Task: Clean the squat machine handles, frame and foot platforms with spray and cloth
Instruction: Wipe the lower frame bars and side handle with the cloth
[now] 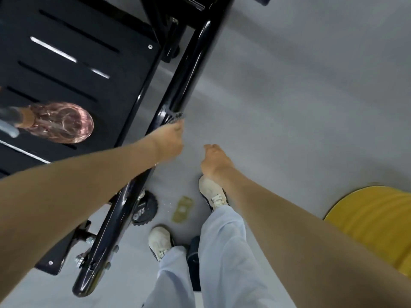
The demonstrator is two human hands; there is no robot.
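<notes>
My left hand (170, 140) is closed around a dark grey cloth (174, 117) and presses it against the glossy black frame tube (189, 70) that runs diagonally from top centre to bottom left. My right hand (214, 160) hangs beside it over the grey floor, fingers curled, with nothing in it. A pink translucent spray bottle (60, 122) with a grey trigger lies on the black slotted foot platform (73, 47) at the left.
My two white shoes (213, 194) and pale trouser legs stand on the grey floor right of the tube. A small greenish scrap (182, 208) lies by a black toothed knob (145, 206). A yellow round object (375, 223) sits at the right edge.
</notes>
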